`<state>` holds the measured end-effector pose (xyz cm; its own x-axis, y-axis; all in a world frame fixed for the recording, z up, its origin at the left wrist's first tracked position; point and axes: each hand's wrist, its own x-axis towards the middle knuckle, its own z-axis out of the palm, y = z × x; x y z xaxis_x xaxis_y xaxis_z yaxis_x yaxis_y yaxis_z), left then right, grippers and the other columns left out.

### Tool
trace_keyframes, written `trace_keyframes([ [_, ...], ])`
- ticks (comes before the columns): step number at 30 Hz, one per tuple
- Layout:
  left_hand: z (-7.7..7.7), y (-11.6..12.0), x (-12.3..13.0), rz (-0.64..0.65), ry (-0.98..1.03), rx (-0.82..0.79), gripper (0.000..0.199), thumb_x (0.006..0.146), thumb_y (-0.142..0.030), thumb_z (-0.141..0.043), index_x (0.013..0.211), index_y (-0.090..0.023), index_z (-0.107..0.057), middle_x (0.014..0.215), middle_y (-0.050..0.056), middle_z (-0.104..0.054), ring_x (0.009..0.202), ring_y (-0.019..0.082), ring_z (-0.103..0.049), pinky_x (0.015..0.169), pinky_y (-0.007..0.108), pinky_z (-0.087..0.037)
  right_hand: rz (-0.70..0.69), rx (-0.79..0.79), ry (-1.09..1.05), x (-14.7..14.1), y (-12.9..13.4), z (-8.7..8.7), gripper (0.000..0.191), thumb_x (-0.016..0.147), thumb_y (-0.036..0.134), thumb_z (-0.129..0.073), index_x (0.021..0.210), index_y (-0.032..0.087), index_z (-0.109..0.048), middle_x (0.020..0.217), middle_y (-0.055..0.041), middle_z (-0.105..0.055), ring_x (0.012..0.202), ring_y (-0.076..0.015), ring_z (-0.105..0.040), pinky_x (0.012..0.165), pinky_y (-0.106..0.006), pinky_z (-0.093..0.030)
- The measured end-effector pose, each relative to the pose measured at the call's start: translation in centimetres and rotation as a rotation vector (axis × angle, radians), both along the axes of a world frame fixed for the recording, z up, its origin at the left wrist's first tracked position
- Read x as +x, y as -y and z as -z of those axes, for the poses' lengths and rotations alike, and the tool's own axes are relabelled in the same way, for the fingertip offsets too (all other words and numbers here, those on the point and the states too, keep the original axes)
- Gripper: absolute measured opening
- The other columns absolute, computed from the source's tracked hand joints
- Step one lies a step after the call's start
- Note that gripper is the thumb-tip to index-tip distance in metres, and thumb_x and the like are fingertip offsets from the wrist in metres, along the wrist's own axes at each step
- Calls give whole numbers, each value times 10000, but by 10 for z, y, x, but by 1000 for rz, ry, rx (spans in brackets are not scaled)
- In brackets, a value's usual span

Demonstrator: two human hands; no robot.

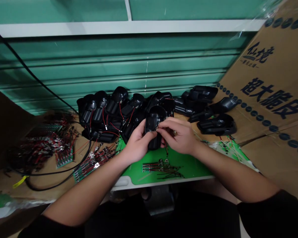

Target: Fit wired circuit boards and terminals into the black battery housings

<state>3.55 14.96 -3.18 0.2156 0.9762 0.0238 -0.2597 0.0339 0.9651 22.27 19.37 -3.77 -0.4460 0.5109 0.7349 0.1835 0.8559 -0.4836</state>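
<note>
Gripping: black plastic housing, clamped by left hand and right hand
Behind: heaped black housings
Left: wired green circuit boards

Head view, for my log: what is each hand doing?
Left hand: closed, holding a black plastic housing.
Right hand: closed, pinching the same housing.

A green ribbed shutter, probably metal, with a white crossbar, stands behind leaning cardboard.
</note>
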Motion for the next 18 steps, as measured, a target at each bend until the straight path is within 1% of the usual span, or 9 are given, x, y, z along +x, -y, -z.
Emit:
trace_keyframes([
  [4, 0, 0, -1, -27, -26, 37, 390, 863, -365, -808, 1102, -153, -584, 980, 34, -739, 733, 109, -671, 723, 267, -586, 9, 5, 4, 0, 0, 0, 122, 1085, 194, -651, 1042, 145, -754, 887, -31, -686, 664, -48, -607, 627, -203, -499],
  [9, 1, 0, -1, -15, -40, 39, 399, 872, -375, -806, 1121, -157, -582, 969, 33, -729, 759, 114, -665, 747, 270, -578, -7, -9, -7, 0, 0, 1, 105, 1084, 179, -652, 1049, 146, -746, 909, -25, -681, 667, -38, -615, 627, -197, -497],
  [12, 3, -1, -2, -43, -59, 49, 395, 869, -352, -798, 1146, -147, -605, 975, 34, -723, 785, 116, -665, 768, 269, -575, -2, 0, 5, 0, 0, 0, 114, 1087, 188, -647, 1045, 149, -746, 905, -25, -684, 667, -44, -608, 632, -207, -496],
  [15, 3, -2, -1, -65, -50, 37, 423, 833, -325, -814, 1163, -138, -626, 941, 27, -715, 763, 112, -647, 741, 260, -565, -8, 27, 28, 1, -1, -1, 113, 1090, 178, -636, 1057, 149, -741, 900, -26, -689, 691, -53, -615, 665, -214, -512],
  [18, 2, -2, 0, -86, -40, 19, 411, 805, -319, -824, 1121, -150, -622, 871, 0, -687, 711, 100, -622, 690, 247, -549, -36, 39, 35, 2, -1, -2, 109, 1083, 153, -630, 1088, 140, -738, 867, -21, -694, 709, -58, -637, 706, -212, -545],
])
